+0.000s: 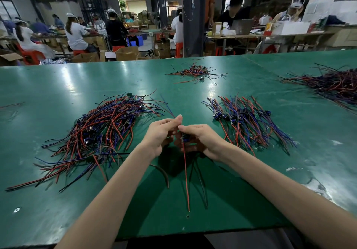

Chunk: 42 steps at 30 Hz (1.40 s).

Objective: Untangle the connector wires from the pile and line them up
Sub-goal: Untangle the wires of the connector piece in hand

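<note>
A big tangled pile of red, blue and black connector wires (100, 131) lies on the green table (58, 86) at the left. To the right a lined-up bundle of wires (249, 123) lies with its small blue parts side by side. Between them my left hand (161, 136) and my right hand (201, 138) meet above the table. Both pinch one connector wire (185, 173), whose red and black leads hang down toward me. Its blue part (185, 139) shows between my fingers.
A smaller heap of wires (195, 72) lies at the table's far middle, and a larger dark heap (334, 84) at the far right. A stray black wire (163, 173) curls near my left forearm. Other people work at benches beyond the table.
</note>
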Motion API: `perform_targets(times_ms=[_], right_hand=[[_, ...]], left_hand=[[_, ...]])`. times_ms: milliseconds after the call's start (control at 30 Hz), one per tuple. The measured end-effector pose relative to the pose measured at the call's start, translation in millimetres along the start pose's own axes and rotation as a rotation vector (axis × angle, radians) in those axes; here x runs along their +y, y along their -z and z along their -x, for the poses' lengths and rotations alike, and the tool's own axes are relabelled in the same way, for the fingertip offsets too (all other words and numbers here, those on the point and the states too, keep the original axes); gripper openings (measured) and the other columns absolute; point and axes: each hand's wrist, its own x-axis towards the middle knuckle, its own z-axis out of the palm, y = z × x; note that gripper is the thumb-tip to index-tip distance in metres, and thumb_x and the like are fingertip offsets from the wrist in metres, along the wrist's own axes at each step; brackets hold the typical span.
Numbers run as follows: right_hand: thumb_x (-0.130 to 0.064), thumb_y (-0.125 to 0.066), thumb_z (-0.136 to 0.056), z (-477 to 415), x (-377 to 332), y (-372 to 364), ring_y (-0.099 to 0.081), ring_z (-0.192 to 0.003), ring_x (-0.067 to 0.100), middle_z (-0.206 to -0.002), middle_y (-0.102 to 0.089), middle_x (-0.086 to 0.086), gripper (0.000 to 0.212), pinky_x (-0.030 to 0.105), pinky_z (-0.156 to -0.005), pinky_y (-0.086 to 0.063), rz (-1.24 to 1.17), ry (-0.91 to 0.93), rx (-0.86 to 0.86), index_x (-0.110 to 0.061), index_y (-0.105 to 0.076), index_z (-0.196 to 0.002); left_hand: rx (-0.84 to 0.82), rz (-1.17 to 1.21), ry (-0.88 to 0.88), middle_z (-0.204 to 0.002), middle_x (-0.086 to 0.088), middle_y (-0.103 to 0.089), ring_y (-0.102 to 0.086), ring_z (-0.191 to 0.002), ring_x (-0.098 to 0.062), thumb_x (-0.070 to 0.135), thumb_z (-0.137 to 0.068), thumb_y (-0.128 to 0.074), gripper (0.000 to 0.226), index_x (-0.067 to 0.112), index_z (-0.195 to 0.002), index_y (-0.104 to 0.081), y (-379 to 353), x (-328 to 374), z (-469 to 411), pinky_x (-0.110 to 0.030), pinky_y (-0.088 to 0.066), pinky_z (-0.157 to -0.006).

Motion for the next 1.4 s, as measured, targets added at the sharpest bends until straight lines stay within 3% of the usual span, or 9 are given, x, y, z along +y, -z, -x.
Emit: perform_targets(times_ms=[67, 233, 333, 500, 633, 867, 1067, 1233, 1400], right_hand=[[-0.013, -0.061, -0.089, 0.3, 0.4, 0.7, -0.063, -0.07, 0.023, -0.081, -0.068, 0.014, 0.015, 0.04, -0.072, -0.057, 0.003, 0.003, -0.007, 0.0, -0.068, -0.09], [-0.006, -0.061, -0.088, 0.2, 2.0, -1.3, -0.06, -0.05, 0.016, -0.059, -0.065, 0.006, 0.024, 0.026, -0.053, -0.056, 0.046, 0.018, 0.073, -0.004, -0.066, -0.065], [-0.004, -0.059, -0.087, -0.7, 2.6, -3.7, -0.058, -0.047, 0.014, -0.053, -0.06, 0.004, 0.026, 0.022, -0.045, -0.05, 0.111, 0.027, 0.132, -0.005, -0.063, -0.062], [-0.004, -0.059, -0.087, -2.1, 3.0, -4.4, -0.056, -0.046, 0.014, -0.051, -0.057, 0.004, 0.026, 0.02, -0.042, -0.047, 0.12, 0.042, 0.166, -0.005, -0.059, -0.061], [-0.005, -0.058, -0.088, -0.4, 4.1, -5.3, -0.056, -0.044, 0.014, -0.049, -0.061, 0.005, 0.029, 0.02, -0.042, -0.047, 0.174, 0.056, 0.111, -0.001, -0.059, -0.059], [-0.005, -0.058, -0.088, 1.7, 6.5, -7.1, -0.056, -0.041, 0.01, -0.051, -0.06, 0.007, 0.029, 0.019, -0.043, -0.045, 0.257, 0.093, 0.064, 0.0, -0.06, -0.06], [-0.007, -0.059, -0.087, 3.8, 5.7, -5.3, -0.053, -0.042, 0.012, -0.052, -0.062, 0.008, 0.031, 0.02, -0.045, -0.045, 0.269, 0.105, 0.052, -0.002, -0.061, -0.057], [-0.006, -0.059, -0.087, 5.9, 5.7, -6.5, -0.054, -0.044, 0.012, -0.055, -0.062, 0.011, 0.03, 0.02, -0.045, -0.045, 0.272, 0.111, 0.025, -0.001, -0.061, -0.058], [-0.006, -0.059, -0.088, 6.4, 5.7, -6.1, -0.055, -0.043, 0.011, -0.053, -0.062, 0.009, 0.029, 0.019, -0.044, -0.044, 0.268, 0.112, 0.03, -0.001, -0.062, -0.059]], left_hand=[[0.014, -0.023, -0.028, -0.052, 0.005, -0.057, -0.047, -0.05, -0.009, 0.027, -0.082, -0.071, 0.02, 0.015, -0.069, -0.061, 0.1, -1.4, -0.9, -0.02, -0.039, -0.055], [0.071, -0.123, -0.138, -0.064, 0.005, -0.066, -0.054, -0.061, -0.007, 0.018, -0.079, -0.075, 0.017, 0.017, -0.069, -0.061, 0.6, -5.8, -2.5, -0.021, -0.038, -0.059], [0.147, -0.238, -0.289, -0.057, 0.005, -0.061, -0.051, -0.05, 0.001, 0.01, -0.074, -0.079, 0.022, 0.014, -0.062, -0.061, 0.4, -9.3, -6.2, -0.012, -0.04, -0.053], [0.248, -0.357, -0.397, -0.054, 0.009, -0.061, -0.051, -0.052, -0.004, 0.014, -0.072, -0.081, 0.023, 0.017, -0.06, -0.062, 0.9, -12.1, -14.7, -0.017, -0.043, -0.055], [0.347, -0.27, -0.354, -0.06, 0.004, -0.061, -0.05, -0.05, -0.001, 0.014, -0.073, -0.08, 0.021, 0.016, -0.062, -0.062, 17.0, -8.1, -24.9, -0.01, -0.039, -0.05], [0.488, -0.254, -0.299, -0.064, 0.002, -0.06, -0.048, -0.056, -0.009, 0.017, -0.073, -0.081, 0.023, 0.014, -0.064, -0.061, 37.0, -6.9, -31.6, -0.022, -0.04, -0.06], [0.493, -0.198, -0.276, -0.062, 0.001, -0.061, -0.045, -0.049, -0.006, 0.02, -0.079, -0.077, 0.022, 0.012, -0.065, -0.061, 36.5, -4.7, -30.3, -0.023, -0.039, -0.059], [0.516, -0.178, -0.222, -0.061, 0.001, -0.059, -0.042, -0.057, -0.013, 0.026, -0.086, -0.069, 0.03, 0.012, -0.061, -0.06, 40.6, -2.7, -30.2, -0.031, -0.037, -0.063], [0.468, -0.165, -0.264, -0.057, 0.005, -0.056, -0.04, -0.05, -0.01, 0.025, -0.087, -0.068, 0.026, 0.012, -0.067, -0.06, 41.1, -1.7, -27.9, -0.022, -0.037, -0.052]])
